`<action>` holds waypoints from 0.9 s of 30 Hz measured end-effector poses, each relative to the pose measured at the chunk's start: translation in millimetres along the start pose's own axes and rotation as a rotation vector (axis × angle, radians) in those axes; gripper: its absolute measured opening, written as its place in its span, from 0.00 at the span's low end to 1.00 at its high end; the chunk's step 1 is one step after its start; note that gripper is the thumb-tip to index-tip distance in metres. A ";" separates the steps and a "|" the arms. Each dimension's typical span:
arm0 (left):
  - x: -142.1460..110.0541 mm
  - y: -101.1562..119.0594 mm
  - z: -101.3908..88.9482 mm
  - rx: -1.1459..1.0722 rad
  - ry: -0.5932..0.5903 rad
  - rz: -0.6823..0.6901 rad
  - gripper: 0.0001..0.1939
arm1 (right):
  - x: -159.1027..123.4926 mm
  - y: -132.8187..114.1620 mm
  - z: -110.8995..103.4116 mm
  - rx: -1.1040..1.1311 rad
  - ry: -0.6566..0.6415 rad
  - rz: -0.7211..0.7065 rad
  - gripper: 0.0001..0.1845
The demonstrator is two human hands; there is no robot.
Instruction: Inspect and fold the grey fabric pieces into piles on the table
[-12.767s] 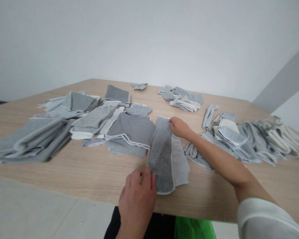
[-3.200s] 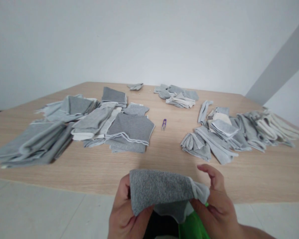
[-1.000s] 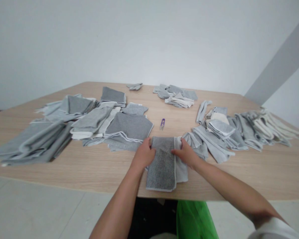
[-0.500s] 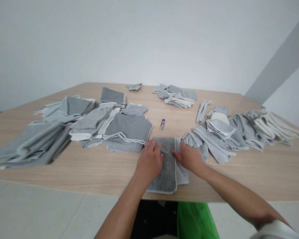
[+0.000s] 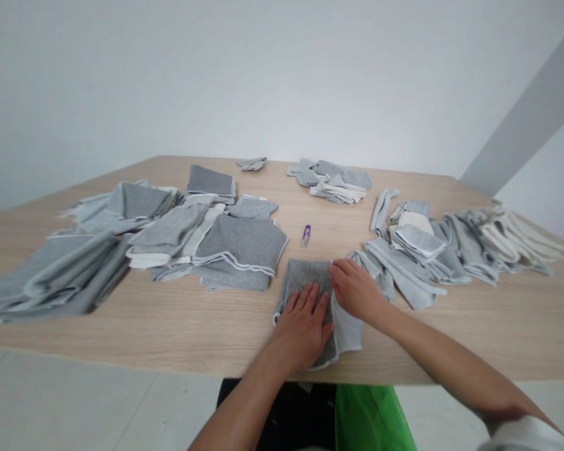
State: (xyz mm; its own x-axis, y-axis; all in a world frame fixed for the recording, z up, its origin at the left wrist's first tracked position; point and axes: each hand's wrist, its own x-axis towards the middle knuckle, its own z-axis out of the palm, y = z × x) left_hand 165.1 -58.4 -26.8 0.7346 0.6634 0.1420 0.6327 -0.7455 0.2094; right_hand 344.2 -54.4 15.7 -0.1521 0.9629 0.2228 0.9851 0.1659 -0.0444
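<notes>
At the worktop [image 5: 192,332], the left hand [image 5: 305,326] lies open, fingers spread flat on a dark grey cloth [image 5: 310,272] near the front edge, just below the middle of the frame. The right hand [image 5: 355,289] has its fingers curled at the cloth's upper right corner, seemingly pinching it, though the fingertips are hard to make out. Purple-handled snips [image 5: 306,235] lie above, between the grey stack [image 5: 242,241] at centre left and the heaped pieces [image 5: 408,257] at right.
</notes>
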 end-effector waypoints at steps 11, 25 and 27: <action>-4.6 0.5 -0.9 -0.022 0.026 -0.009 0.28 | 80.3 5.0 16.3 0.009 -0.321 -0.035 0.21; -31.0 -0.2 -15.3 -0.059 -0.010 -0.049 0.29 | 61.8 -19.1 -36.5 -0.087 -0.152 -0.049 0.18; -35.9 -2.2 -14.1 -0.064 -0.028 -0.067 0.30 | 61.2 -19.7 -36.6 -0.102 -0.122 -0.052 0.18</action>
State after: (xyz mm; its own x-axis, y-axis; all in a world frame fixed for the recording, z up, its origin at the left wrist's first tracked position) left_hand 133.9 -79.7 -18.7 0.6982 0.7090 0.0989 0.6646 -0.6933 0.2788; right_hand 318.4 -6.5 65.8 -0.2051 0.9734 0.1019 0.9778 0.1993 0.0643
